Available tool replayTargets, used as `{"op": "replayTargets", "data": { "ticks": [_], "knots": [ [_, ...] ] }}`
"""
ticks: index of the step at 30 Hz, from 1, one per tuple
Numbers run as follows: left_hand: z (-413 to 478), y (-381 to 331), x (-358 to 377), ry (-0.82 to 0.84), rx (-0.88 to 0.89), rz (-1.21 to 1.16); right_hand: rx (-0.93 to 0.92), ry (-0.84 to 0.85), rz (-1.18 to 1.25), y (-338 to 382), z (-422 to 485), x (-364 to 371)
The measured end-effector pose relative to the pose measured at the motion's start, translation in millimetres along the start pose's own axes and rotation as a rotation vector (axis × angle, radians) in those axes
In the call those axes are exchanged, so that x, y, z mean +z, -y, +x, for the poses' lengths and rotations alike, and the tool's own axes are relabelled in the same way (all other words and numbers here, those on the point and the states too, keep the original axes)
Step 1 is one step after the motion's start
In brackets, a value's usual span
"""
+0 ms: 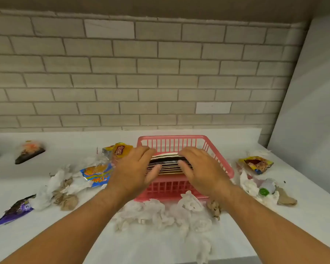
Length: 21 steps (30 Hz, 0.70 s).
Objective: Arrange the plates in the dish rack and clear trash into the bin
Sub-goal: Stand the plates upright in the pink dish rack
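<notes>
Both hands, left (pixel 135 168) and right (pixel 200 168), curl their fingers around a stack of plates (pixel 167 164) standing on edge inside a pink dish rack (pixel 171 185) on a white bench (pixel 274 225). Crumpled tissues (pixel 160 212) and snack wrappers (pixel 95 174) lie all around the rack. If the hands let go unevenly, the upright plates could topple or slide flat.
</notes>
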State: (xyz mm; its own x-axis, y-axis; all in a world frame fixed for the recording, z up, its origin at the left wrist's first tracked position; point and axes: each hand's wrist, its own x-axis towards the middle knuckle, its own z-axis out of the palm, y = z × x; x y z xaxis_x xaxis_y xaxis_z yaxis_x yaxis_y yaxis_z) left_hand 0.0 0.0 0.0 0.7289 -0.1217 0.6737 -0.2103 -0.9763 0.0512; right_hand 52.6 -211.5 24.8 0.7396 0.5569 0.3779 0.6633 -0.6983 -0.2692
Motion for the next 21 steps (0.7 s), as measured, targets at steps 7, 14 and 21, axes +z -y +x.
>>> {"op": "replayTargets", "data": {
  "ticks": [7,14,21],
  "knots": [
    [2,-15,30,0.032,-0.065,0.031,-0.024,-0.001,0.097,-27,17,12],
    [5,-6,33,0.039,-0.029,-0.014,-0.048,0.046,0.158,-29,40,8],
    [18,10,36,0.098,-0.061,-0.172,0.033,0.146,0.292,-25,67,0]
  ]
}}
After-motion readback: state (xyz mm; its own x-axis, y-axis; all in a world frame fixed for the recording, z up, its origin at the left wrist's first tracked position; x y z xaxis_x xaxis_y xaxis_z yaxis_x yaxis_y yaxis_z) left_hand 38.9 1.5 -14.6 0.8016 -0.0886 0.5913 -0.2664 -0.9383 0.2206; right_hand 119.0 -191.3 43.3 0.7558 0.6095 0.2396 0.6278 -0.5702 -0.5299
